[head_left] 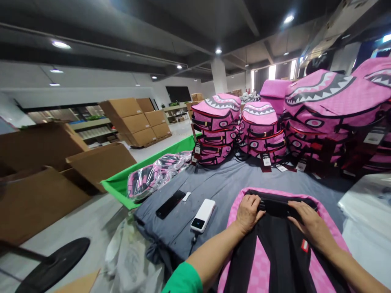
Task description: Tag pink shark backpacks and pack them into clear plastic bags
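The left hand [249, 213] and right hand [305, 221] cover much of the black top strap [275, 207] of the pink backpack [261, 268], whose lower part runs off the bottom edge, as does the green sleeve [183, 278]. The right edge cuts off the stacked shark-print backpacks [330, 101], and the left and bottom edges crop the round black base [53, 264]. Clear plastic [174, 160] blurs the bag [143, 183] inside it. The hang tags [266, 160] and the screen [197, 223] of the power bank [203, 215] are too small to read, and the far-end pile [249, 97] is too small to tell apart
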A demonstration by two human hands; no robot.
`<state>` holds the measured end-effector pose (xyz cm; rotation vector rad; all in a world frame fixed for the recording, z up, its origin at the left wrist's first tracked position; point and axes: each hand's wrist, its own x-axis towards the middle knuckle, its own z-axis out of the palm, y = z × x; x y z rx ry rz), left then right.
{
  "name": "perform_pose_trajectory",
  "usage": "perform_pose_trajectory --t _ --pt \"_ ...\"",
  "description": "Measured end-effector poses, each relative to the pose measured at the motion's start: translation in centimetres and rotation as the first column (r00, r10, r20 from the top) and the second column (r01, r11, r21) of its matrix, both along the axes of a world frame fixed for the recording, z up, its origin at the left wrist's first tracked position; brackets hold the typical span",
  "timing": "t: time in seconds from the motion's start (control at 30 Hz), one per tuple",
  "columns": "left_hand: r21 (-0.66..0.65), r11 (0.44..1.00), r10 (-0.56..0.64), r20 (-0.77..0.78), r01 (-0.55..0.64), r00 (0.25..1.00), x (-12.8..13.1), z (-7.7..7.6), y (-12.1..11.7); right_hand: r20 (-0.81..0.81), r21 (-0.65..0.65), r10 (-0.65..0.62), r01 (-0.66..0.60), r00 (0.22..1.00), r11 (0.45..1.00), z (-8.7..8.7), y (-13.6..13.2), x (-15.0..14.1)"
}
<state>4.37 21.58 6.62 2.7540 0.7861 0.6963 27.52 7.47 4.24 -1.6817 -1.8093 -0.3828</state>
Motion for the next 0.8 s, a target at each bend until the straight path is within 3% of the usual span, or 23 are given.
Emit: perform_pose_trajectory --t 0.1,0.17,0.3,0.37,0.43,0.53,0.63,0.7,0.8 --pt "-0.030 0.998 -0.063 -0.128 0.059 0.990 0.8 -0.4 0.9 -0.054 -0.245 -0.067 0.052 0.996 0.968 -0.7 -0.4 1.0" --pt "-0.073 0.994 -0.092 -0.196 0.079 0.976 2.5 -0.4 2.6 -0.062 -0.375 -0.109 0.078 0.992 0.924 -0.9 1.0 2.2" --pt "-0.145 0.989 -0.061 -0.297 0.018 0.953 7.2 0.2 6.4 -0.008 -0.470 -0.183 0.158 0.983 0.868 -1.2 5.8 4.5" --pt "-0.165 0.986 -0.025 -0.322 -0.030 0.947 8.7 1.2 7.0 0.044 -0.480 -0.220 0.214 0.975 0.851 -1.3 7.7 5.1" --pt "-0.166 0.984 0.005 -0.328 -0.063 0.945 9.0 2.3 6.2 0.102 -0.470 -0.253 0.271 0.962 0.840 -1.4 8.8 5.3" --pt "-0.193 0.979 0.014 -0.275 -0.069 0.961 8.5 3.2 2.7 0.177 -0.434 -0.307 0.354 0.935 0.828 -1.7 9.7 4.9" --pt "-0.360 0.933 -0.144 -0.294 0.030 0.945 8.1 2.5 -1.0 0.217 -0.394 -0.353 0.412 0.910 0.821 -2.0 10.5 4.2" --pt "-0.422 0.905 -0.207 -0.333 0.051 0.920 8.3 1.7 -2.2 0.223 -0.376 -0.360 0.420 0.906 0.826 -1.7 11.0 3.8" --pt "-0.363 0.932 -0.106 -0.262 0.004 0.959 8.6 0.5 -2.1 0.213 -0.374 -0.295 0.357 0.931 0.856 -0.1 11.0 4.5"
